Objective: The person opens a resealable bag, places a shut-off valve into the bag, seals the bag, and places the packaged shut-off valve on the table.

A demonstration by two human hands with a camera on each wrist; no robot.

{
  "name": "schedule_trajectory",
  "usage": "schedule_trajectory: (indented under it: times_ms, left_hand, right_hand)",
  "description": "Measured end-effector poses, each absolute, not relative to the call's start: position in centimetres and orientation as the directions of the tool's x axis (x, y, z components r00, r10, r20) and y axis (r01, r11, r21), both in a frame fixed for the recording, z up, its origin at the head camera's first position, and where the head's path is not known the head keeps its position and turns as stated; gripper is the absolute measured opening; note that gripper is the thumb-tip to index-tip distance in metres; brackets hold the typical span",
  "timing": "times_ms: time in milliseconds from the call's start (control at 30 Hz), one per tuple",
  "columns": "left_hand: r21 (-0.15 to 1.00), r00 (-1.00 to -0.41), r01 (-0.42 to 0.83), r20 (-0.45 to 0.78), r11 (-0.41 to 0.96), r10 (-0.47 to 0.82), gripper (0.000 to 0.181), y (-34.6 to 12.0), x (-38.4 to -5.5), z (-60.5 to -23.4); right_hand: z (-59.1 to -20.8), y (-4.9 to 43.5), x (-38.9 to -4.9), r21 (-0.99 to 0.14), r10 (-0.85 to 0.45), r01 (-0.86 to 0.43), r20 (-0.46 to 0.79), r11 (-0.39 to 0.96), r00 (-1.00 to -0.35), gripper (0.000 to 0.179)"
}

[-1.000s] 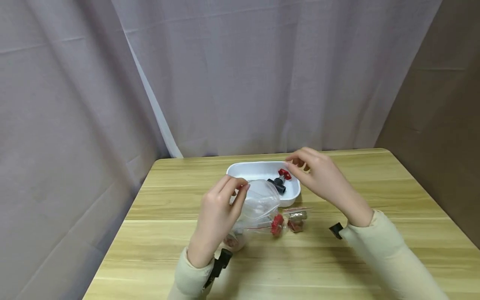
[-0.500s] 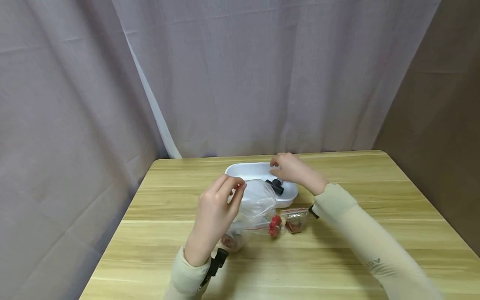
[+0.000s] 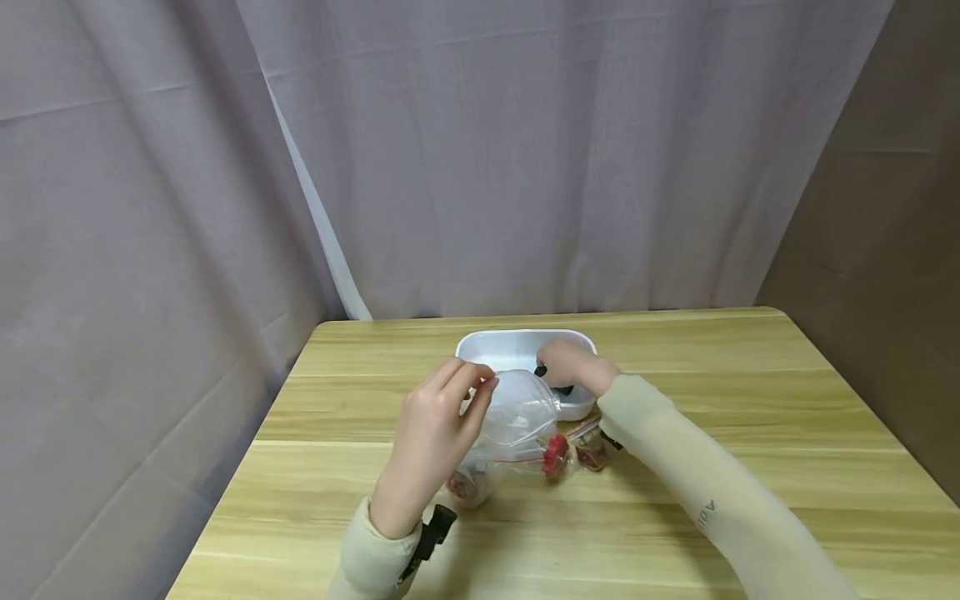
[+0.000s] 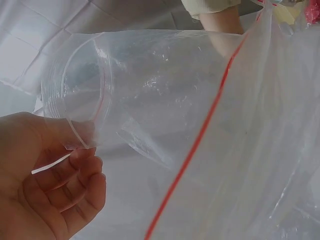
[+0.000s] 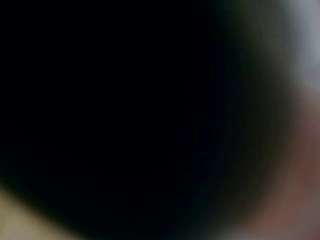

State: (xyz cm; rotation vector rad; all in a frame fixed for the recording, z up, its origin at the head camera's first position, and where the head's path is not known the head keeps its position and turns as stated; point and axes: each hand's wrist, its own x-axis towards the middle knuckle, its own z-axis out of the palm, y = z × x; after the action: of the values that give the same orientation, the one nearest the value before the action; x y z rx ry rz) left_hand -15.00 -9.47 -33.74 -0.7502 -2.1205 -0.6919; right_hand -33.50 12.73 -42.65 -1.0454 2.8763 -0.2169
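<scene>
My left hand (image 3: 438,408) pinches the rim of a clear zip-lock bag (image 4: 165,95) between thumb and fingers. The bag's mouth gapes, and a red seal line crosses the plastic in the left wrist view. My right hand (image 3: 570,364) reaches down into the white tray (image 3: 487,340) and covers most of a black pipe valve (image 3: 541,371). Black ends of the valve show beside and below the hand; its red handle is hidden, as are my fingertips, so I cannot tell whether they grip it. The right wrist view is almost wholly black.
In front of the tray lie a bagged red-handled piece (image 3: 555,456), a small bag of reddish and brassy parts (image 3: 591,452) and another bag with reddish contents (image 3: 467,485). The wooden table (image 3: 750,417) ends at grey curtains (image 3: 487,167) behind.
My right hand has moved from the tray's right rim leftward and down onto the valve inside, covering its red handle. The left hand keeps its pinch on the bag, almost still.
</scene>
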Motion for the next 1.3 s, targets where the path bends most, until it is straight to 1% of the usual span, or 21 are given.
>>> schedule_trajectory:
  times_ms: [33, 133, 233, 300, 400, 600, 833, 1000, 1133, 1233, 1300]
  left_hand:
    - [0.23, -0.535, 0.698, 0.796, 0.678, 0.282, 0.004, -9.5, -15.0, -33.8]
    - [0.238, -0.544, 0.696, 0.791, 0.677, 0.281, 0.004, -9.5, -14.9, -33.9]
    - [0.242, -0.546, 0.697, 0.789, 0.675, 0.28, 0.004, -9.4, -14.9, -34.0]
    - [0.243, -0.546, 0.699, 0.789, 0.673, 0.283, 0.004, -9.4, -14.9, -34.1]
    - [0.242, -0.546, 0.704, 0.786, 0.668, 0.29, 0.005, -9.3, -15.0, -34.1]
    - [0.242, -0.555, 0.7, 0.777, 0.672, 0.298, 0.005, -9.2, -15.0, -34.2]
    - [0.23, -0.554, 0.701, 0.772, 0.675, 0.312, 0.004, -9.1, -15.3, -34.4]
    - [0.228, -0.552, 0.705, 0.771, 0.672, 0.318, 0.004, -9.0, -15.4, -34.5]
    - [0.226, -0.549, 0.709, 0.772, 0.668, 0.321, 0.004, -8.9, -15.3, -34.8]
    - [0.225, -0.547, 0.708, 0.775, 0.669, 0.318, 0.004, -8.9, -15.2, -34.9]
    - [0.225, -0.548, 0.706, 0.775, 0.672, 0.316, 0.004, -8.8, -15.2, -34.9]
  right_hand:
    - [-42.3, 12.4, -33.1, -0.142, -0.627, -0.616, -0.05, 0.775, -0.777, 0.025]
    - [-43.1, 12.0, -33.2, -0.086, -0.606, -0.601, -0.062, 0.795, -0.793, 0.026]
    - [-43.5, 11.8, -33.1, -0.045, -0.579, -0.578, -0.093, 0.815, -0.81, 0.016]
    - [-43.8, 11.9, -33.1, -0.046, -0.562, -0.56, -0.118, 0.827, -0.819, 0.013]
    - [-44.4, 12.1, -33.0, -0.069, -0.539, -0.535, -0.14, 0.842, -0.83, 0.017]
    - [-45.3, 12.2, -32.9, -0.097, -0.524, -0.515, -0.11, 0.851, -0.845, 0.021]
    - [-45.4, 12.1, -32.4, -0.061, -0.57, -0.567, -0.065, 0.821, -0.819, 0.009]
    - [-45.7, 12.4, -32.3, -0.043, -0.574, -0.572, -0.062, 0.819, -0.816, 0.005]
    - [-45.7, 12.2, -32.2, -0.062, -0.57, -0.567, -0.062, 0.821, -0.819, 0.006]
    - [-45.4, 12.0, -32.4, -0.138, -0.545, -0.537, -0.03, 0.832, -0.838, 0.009]
    - [-45.1, 12.0, -32.6, -0.199, -0.535, -0.525, 0.004, 0.828, -0.845, 0.007]
